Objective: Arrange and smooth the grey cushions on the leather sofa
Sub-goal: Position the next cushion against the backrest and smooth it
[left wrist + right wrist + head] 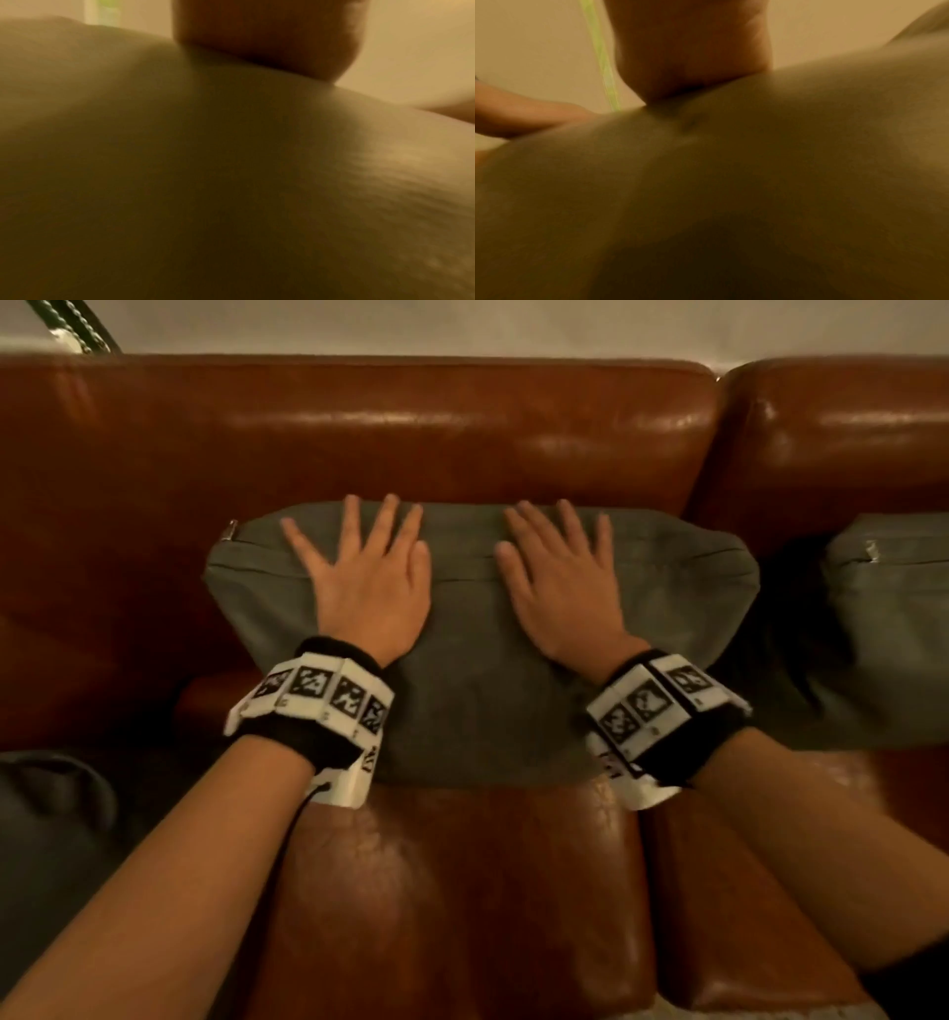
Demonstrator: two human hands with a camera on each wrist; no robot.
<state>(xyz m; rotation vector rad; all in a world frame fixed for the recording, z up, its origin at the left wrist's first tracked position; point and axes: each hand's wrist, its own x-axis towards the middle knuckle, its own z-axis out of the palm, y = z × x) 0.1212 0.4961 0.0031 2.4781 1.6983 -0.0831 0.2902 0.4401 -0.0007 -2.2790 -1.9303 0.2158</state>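
A grey cushion [477, 690] leans against the backrest of the brown leather sofa [359, 433], zip end at its top left. My left hand [369, 572] lies flat on the cushion's upper left, fingers spread and straight. My right hand [560, 577] lies flat on its upper right, fingers straight as well. Both palms press the fabric. In the left wrist view the grey cushion [205, 182] fills the blurred picture under the left hand [267, 36]. The right wrist view is much the same, with the cushion [731, 182] below the right hand [693, 56].
A second grey cushion [888, 629] stands to the right, against the adjoining backrest section. Grey fabric [51, 814] shows at the lower left edge. The leather seat [462, 891] stretches in front of the cushion. A pale wall [462, 325] runs behind the sofa.
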